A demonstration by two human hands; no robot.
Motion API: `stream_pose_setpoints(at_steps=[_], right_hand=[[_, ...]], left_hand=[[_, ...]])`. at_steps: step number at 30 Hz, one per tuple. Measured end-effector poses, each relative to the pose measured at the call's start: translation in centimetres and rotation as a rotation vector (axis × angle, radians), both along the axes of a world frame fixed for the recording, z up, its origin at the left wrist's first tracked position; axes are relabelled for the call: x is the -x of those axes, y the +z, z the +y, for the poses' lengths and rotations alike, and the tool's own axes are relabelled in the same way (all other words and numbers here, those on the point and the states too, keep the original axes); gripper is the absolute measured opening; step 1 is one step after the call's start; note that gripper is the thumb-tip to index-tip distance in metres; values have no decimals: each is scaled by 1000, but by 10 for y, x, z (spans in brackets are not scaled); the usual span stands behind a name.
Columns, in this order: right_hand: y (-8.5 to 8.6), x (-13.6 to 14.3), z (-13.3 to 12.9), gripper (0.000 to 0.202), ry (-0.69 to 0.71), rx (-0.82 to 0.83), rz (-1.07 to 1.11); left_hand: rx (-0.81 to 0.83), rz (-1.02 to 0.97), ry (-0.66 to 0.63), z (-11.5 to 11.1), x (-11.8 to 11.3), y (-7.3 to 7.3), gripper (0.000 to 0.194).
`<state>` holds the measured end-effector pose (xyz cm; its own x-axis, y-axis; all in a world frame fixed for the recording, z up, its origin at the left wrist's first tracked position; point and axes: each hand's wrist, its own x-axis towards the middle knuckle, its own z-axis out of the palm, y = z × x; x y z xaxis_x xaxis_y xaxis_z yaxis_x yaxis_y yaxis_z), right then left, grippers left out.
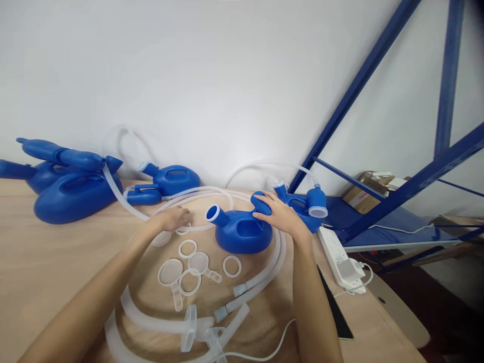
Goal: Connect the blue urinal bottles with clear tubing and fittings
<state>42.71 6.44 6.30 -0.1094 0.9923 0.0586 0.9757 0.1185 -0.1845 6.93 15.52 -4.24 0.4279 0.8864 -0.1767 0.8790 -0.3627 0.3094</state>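
Note:
My right hand (282, 214) has its thumb and fingers around a rounded blue plastic piece (260, 202), just above the handle end of a blue jug-like urinal bottle (242, 239). That bottle lies on its side, its white-rimmed mouth uncapped and pointing up to the left. To its left, my left hand (174, 219) is low over the table with curled fingers, close to a white ring (184, 231); whether it pinches anything is hidden. In front lie more white rings (232, 266), translucent caps with tabs (170, 272) and clear tubing (260, 285).
More blue bottles (75, 199) are stacked at the far left, and others (177, 180) stand along the wall. A white power strip (340, 259) and a black flat object (336, 307) lie at the right edge. Beyond them is a blue metal rack (351, 60).

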Motion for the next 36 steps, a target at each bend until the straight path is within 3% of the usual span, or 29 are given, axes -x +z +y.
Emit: stream_pose_setpoints(at_steps=[4, 8, 12, 17, 23, 26, 29, 31, 34, 36], right_hand=[[-3, 20, 0, 53, -244, -47, -51], [-12, 36, 3, 53, -350, -166, -108], [-19, 41, 8, 55, -279, -245, -149], [-23, 36, 19, 74, -236, -522, 30], [-9, 32, 10, 74, -25, -645, 227], [4, 31, -4, 68, 87, -610, 241], [14, 30, -18, 63, 243, -538, 224], [19, 32, -26, 62, 354, -507, 219], [22, 38, -33, 63, 494, -484, 234], [24, 44, -37, 63, 547, -473, 225]], left_hand=[[45, 85, -21, 1, -5, -21, 42], [63, 135, -16, 2, -12, -25, 39], [55, 163, 28, 2, -14, -24, 43], [13, 174, 74, -7, -18, -19, 50], [-39, 86, 13, -18, -22, -14, 28], [-74, -25, 7, -16, -19, -3, 37], [-141, -175, 48, -17, -14, 21, 57], [-137, -409, 56, -25, -12, 42, 65], [-46, -950, -11, -49, -15, 70, 69], [-42, -1101, -99, -68, -21, 83, 66]])
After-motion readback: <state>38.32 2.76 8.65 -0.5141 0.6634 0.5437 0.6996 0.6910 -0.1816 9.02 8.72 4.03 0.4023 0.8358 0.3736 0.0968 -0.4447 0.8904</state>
